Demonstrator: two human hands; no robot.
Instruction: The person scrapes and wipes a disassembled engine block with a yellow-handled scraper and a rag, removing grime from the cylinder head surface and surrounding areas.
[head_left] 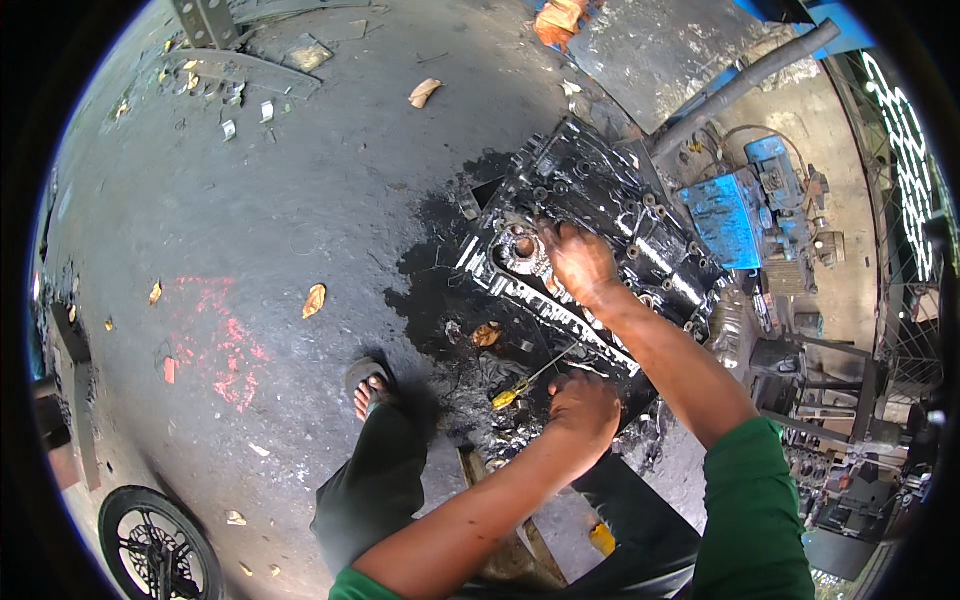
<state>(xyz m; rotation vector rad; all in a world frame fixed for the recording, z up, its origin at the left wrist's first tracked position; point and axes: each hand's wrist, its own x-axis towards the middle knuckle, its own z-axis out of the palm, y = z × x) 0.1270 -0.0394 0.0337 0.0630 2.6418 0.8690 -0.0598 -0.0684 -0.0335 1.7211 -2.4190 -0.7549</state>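
Note:
A black, oily engine block [590, 190] lies on the ground in front of me, its surface wet and shiny. My right hand [582, 262] reaches onto it with bent fingers pressed down beside a round opening [523, 247] at its left end. What those fingers hold, if anything, is hidden. Nearer to me, my left hand [587, 405] is curled closed at the block's near side, and its grip is hidden too. A screwdriver [512, 395] with a yellow handle lies just left of that hand, its shaft pointing toward the block.
Dark liquid [425, 270] stains the floor around the block. A wooden piece [530, 550] lies between my legs. Beyond the block's right side stand a blue machine [725, 220] and a thick metal pipe [740, 90]. A wheel [160, 550] lies at the lower left.

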